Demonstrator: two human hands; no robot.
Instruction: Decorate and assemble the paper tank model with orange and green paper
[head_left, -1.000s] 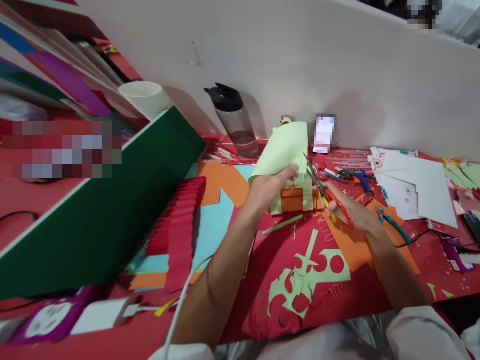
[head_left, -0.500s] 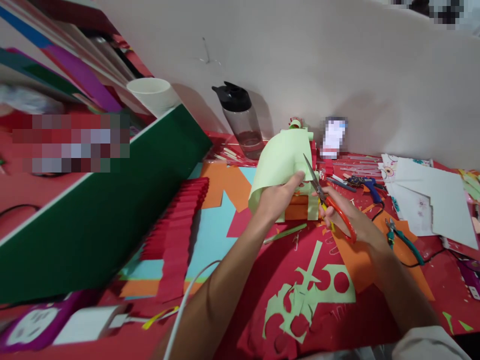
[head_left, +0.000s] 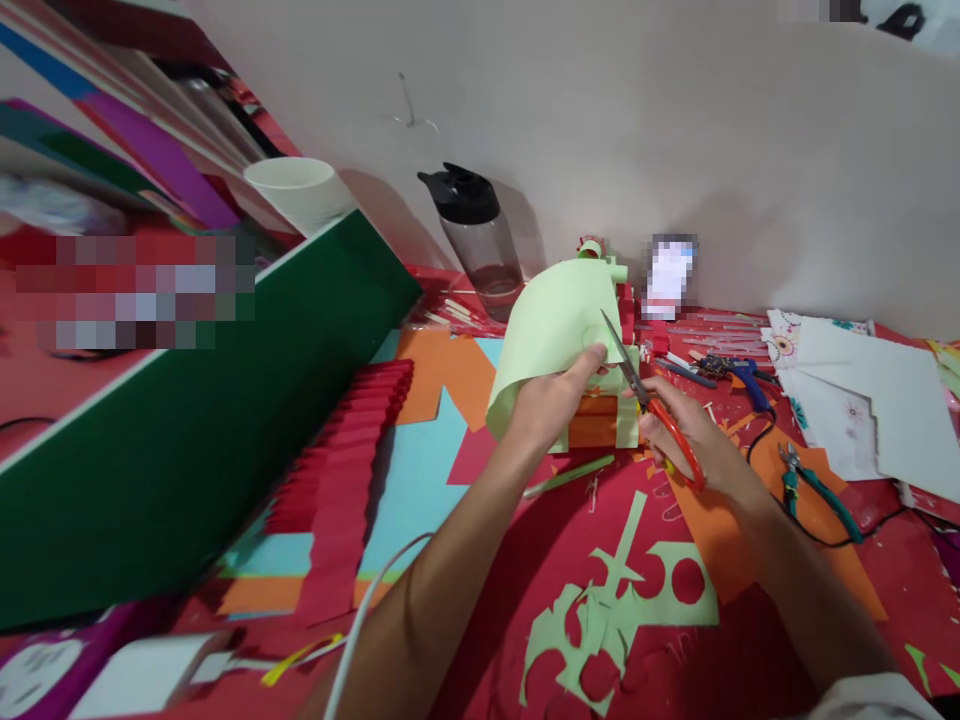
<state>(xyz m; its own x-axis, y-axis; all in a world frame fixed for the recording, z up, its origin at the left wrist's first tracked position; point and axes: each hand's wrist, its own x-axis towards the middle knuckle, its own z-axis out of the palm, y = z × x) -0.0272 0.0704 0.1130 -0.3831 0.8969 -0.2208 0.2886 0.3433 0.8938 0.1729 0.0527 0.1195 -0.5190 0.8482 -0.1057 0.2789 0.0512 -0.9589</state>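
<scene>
A curved sheet of pale green paper [head_left: 551, 315] is pinched in my left hand [head_left: 562, 392], with the thumb on top near its right edge. My right hand [head_left: 686, 430] is closed around the handles of red-handled scissors [head_left: 651, 400]. Their blades point up and left, at the paper's right edge close to my left thumb; whether they are cutting into it I cannot tell. Behind and below the sheet stands an orange and pale green paper box [head_left: 596, 425], partly hidden. Pale green offcuts with round holes [head_left: 600, 610] lie on the red table nearer me.
A dark green board [head_left: 187, 430] leans across the left side. At the back stand a water bottle [head_left: 480, 240] and a phone [head_left: 670, 275]. A blue glue gun [head_left: 742, 380], pliers [head_left: 817, 490] and white card [head_left: 885, 400] lie to the right. Pleated red paper [head_left: 341, 480] lies left.
The view has shifted slightly. Both hands keep their hold on the green paper and the scissors, and the scissors' tips sit a little nearer the left thumb.
</scene>
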